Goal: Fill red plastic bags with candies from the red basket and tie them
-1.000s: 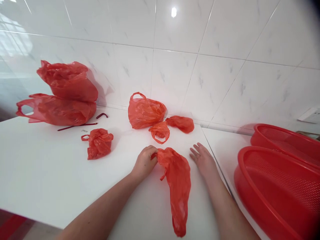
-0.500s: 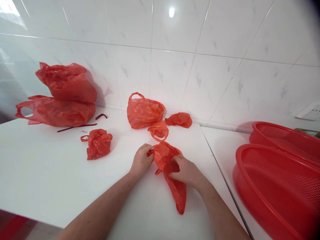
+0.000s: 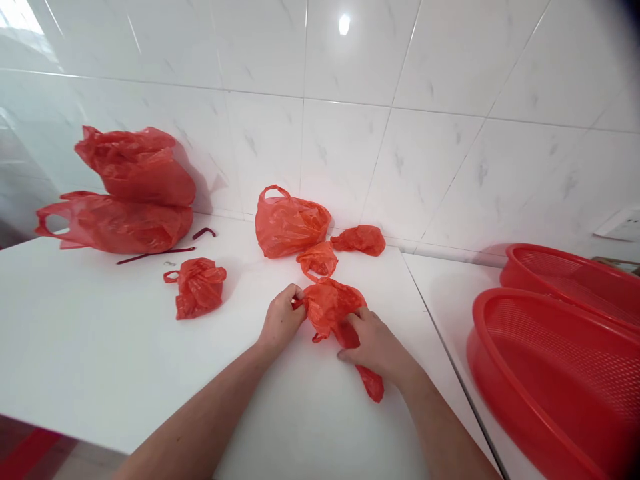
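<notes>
A crumpled red plastic bag (image 3: 327, 307) lies on the white table between my hands. My left hand (image 3: 284, 317) is closed in a pinch on the bag's left edge. On the other side, my right hand (image 3: 373, 343) curls over the bag's right part, with red plastic between its thumb and fingers. The narrow lower end of the bag pokes out beneath that hand. Just behind, almost touching the bag, sits a small red bag (image 3: 319, 260) with a looped handle. What the held bag contains, if anything, cannot be made out.
Against the tiled wall stand a larger red bag (image 3: 290, 227) and a flat red bundle (image 3: 360, 240). Two big red bags (image 3: 130, 223) are stacked at left, near dark red strips (image 3: 155, 255) and a knotted red bag (image 3: 200, 287). Red plastic baskets (image 3: 545, 373) occupy the right.
The bag's loose lower end has shifted up and to the right, beneath my right hand. My left hand keeps its pinch in nearly the same place.
</notes>
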The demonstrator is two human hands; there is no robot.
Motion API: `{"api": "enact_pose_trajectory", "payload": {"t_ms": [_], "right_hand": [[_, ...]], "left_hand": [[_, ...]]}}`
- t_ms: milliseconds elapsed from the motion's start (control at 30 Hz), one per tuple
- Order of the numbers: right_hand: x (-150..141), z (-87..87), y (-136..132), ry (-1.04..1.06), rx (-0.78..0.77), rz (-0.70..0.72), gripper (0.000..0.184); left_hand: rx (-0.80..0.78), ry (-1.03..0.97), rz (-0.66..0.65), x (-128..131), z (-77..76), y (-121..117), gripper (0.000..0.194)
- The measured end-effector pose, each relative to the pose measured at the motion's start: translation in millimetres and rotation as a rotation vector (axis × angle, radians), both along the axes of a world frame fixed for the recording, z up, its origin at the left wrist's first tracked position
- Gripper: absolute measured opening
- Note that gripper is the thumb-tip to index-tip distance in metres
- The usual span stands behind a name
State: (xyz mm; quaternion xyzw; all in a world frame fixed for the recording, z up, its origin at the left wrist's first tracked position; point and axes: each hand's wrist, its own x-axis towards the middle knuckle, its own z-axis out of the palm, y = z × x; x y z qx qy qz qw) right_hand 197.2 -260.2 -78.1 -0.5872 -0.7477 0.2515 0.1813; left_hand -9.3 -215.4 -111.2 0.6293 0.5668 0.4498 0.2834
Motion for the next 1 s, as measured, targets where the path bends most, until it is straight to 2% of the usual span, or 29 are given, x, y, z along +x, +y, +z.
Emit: {"api": "enact_pose_trajectory", "payload": {"t_ms": [67,133,233,300,400,500,567,633,667,733,800,867,933,1000], "right_hand": [[8,-3.0,6,0.074,-0.012,-0.066,0.010],[23,-4.5,13,0.213,-0.080,-0.143,0.014],[48,-6.8,23,0.532,-0.154,-0.258,0.015],[61,-10.3,29,0.801,-0.164,-0.360,0.014],[72,-17.0,36,1.142,-0.183,-0.516,0.024],[74,-19.6,39,1.317,-0.133,-0.577,0.028],[72,-17.6,38,1.329,-0.065,-0.592,0.028],[66,-13.8,35,1.276,-0.025,-0.588,0.028],[62,-11.7,33,1.239,-0.020,-0.575,0.028],[52,-8.3,29,1.167,-0.036,-0.543,0.025],[45,-6.5,26,1.123,-0.059,-0.519,0.023],[44,-6.5,25,1.096,-0.069,-0.502,0.020],[50,-6.9,27,1.069,-0.035,-0.524,0.017],[60,-5.9,29,1.020,0.041,-0.603,0.019]], "left_hand": [[0.013,0.021,0.011,-5,-0.2,3,0.009],[0.060,0.056,0.048,-12,1.0,8,0.013],[0.159,0.106,0.133,-24,3.4,15,0.019],[0.187,0.112,0.178,-30,3.8,19,0.019],[0.171,0.110,0.205,-37,2.0,24,0.015],[0.214,0.114,0.243,-41,3.0,25,0.019],[0.331,0.128,0.299,-40,7.9,21,0.021],[0.480,0.156,0.283,-32,15.1,11,0.022],[0.539,0.178,0.221,-26,18.6,4,0.024],[0.587,0.248,0.012,-8,23.2,-12,0.031],[0.528,0.353,-0.179,9,23.7,-24,0.052],[0.424,0.441,-0.231,20,20.8,-29,0.067],[0.326,0.473,-0.180,21,16.6,-26,0.061],[0.206,0.432,-0.126,13,13.2,-19,0.045]]}}
